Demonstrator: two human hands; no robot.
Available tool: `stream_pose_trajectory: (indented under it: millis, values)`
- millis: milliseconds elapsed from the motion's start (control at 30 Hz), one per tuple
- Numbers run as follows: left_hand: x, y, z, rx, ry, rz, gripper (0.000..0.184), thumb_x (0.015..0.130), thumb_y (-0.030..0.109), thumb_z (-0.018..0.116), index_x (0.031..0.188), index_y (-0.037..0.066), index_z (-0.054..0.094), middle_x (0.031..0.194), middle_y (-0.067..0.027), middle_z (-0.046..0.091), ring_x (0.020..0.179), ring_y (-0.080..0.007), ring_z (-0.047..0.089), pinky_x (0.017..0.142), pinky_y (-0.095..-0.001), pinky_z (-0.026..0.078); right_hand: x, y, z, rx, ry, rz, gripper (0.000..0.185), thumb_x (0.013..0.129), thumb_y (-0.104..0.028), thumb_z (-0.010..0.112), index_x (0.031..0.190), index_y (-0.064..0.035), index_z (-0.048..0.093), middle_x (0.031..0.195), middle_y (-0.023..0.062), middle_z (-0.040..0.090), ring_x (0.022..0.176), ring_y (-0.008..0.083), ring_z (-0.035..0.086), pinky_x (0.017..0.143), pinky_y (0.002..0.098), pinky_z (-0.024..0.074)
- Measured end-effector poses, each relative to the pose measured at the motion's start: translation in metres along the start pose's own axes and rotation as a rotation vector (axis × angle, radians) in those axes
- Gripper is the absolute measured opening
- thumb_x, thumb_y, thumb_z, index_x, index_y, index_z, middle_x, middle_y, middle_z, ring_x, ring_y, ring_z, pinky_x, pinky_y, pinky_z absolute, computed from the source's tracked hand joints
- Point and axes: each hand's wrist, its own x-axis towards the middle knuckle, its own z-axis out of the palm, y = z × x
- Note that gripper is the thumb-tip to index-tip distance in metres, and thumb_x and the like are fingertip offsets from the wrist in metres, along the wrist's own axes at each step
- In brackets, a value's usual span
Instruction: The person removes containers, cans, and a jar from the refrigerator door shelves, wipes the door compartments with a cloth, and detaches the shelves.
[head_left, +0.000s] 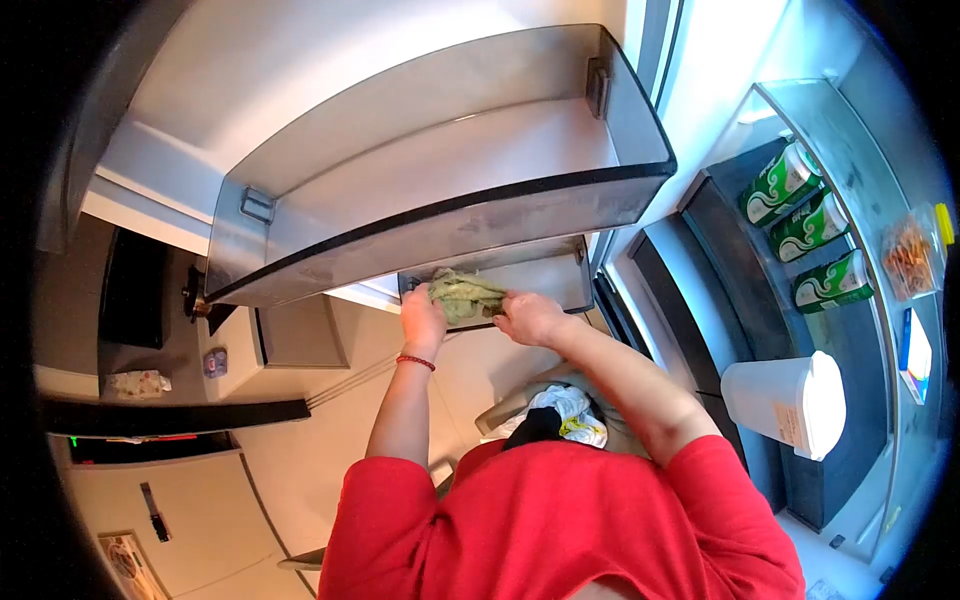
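Observation:
A pale green crumpled cloth (462, 297) is held between my two hands at the lower door bin (540, 280) of an open fridge. My left hand (423, 320), with a red bracelet at the wrist, grips the cloth's left side. My right hand (528, 318) has its fingers closed on the cloth's right end. Above both hands hangs the larger clear upper door bin (440, 215) with a dark rim. The fingertips are partly hidden by the cloth.
On the right, fridge shelves hold green cans (835, 282), a white lidded container (780, 400), a jar with a yellow lid (910, 255) and a small blue-white box (914, 355). A counter (235, 350) stands at left. Below the hands is a white bag (575, 410).

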Motion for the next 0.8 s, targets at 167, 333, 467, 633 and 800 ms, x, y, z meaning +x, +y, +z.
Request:
stream_pose_trajectory:
  millis: [167, 333, 467, 633, 800]
  values:
    - [0.022, -0.004, 0.034, -0.095, -0.112, -0.008, 0.030, 0.072, 0.012, 0.060, 0.098, -0.003, 0.060, 0.092, -0.0241, 0.061, 0.089, -0.0387, 0.058, 0.079, -0.0420, 0.047, 0.002, 0.014, -0.005, 0.029, -0.001, 0.024, 0.040, 0.086, -0.035, 0.048, 0.098, 0.0008, 0.059, 0.104, 0.0212, 0.058, 0.099, 0.0358, 0.055, 0.087, 0.0419, 0.0434]
    - [0.031, 0.047, 0.016, 0.107, -0.384, -0.026, 0.025, 0.071, 0.015, 0.060, 0.083, -0.007, 0.061, 0.089, -0.0280, 0.060, 0.087, -0.0406, 0.059, 0.078, -0.0447, 0.046, 0.010, 0.019, -0.007, 0.060, -0.010, 0.015, 0.037, 0.084, -0.032, 0.049, 0.097, -0.0005, 0.063, 0.103, 0.0212, 0.060, 0.098, 0.0345, 0.057, 0.086, 0.0422, 0.0449]
    - [0.021, 0.065, 0.018, 0.077, -0.402, 0.060, 0.030, 0.069, 0.021, 0.064, 0.082, -0.006, 0.061, 0.088, -0.0278, 0.060, 0.087, -0.0408, 0.058, 0.079, -0.0443, 0.047, 0.009, 0.023, -0.002, 0.068, 0.048, 0.183, 0.034, 0.082, -0.027, 0.050, 0.098, -0.0005, 0.062, 0.105, 0.0223, 0.059, 0.100, 0.0346, 0.057, 0.086, 0.0415, 0.0452]
    - [0.010, 0.083, 0.057, -0.326, 0.070, 0.472, 0.026, 0.069, 0.008, 0.063, 0.094, 0.005, 0.061, 0.089, -0.0183, 0.062, 0.082, -0.0358, 0.059, 0.075, -0.0392, 0.048, 0.011, 0.036, 0.005, 0.084, 0.147, 0.267, 0.033, 0.081, -0.030, 0.052, 0.097, -0.0012, 0.060, 0.100, 0.0233, 0.059, 0.095, 0.0368, 0.056, 0.083, 0.0437, 0.0454]
    - [0.003, 0.121, 0.049, -0.355, -0.048, 0.828, 0.025, 0.079, 0.007, 0.053, 0.103, 0.007, 0.059, 0.096, -0.0155, 0.061, 0.089, -0.0328, 0.058, 0.077, -0.0401, 0.048, -0.002, 0.054, 0.003, 0.586, 0.784, 0.194, 0.035, 0.073, -0.016, 0.064, 0.102, -0.0001, 0.053, 0.096, 0.0250, 0.059, 0.090, 0.0397, 0.058, 0.079, 0.0421, 0.0465]
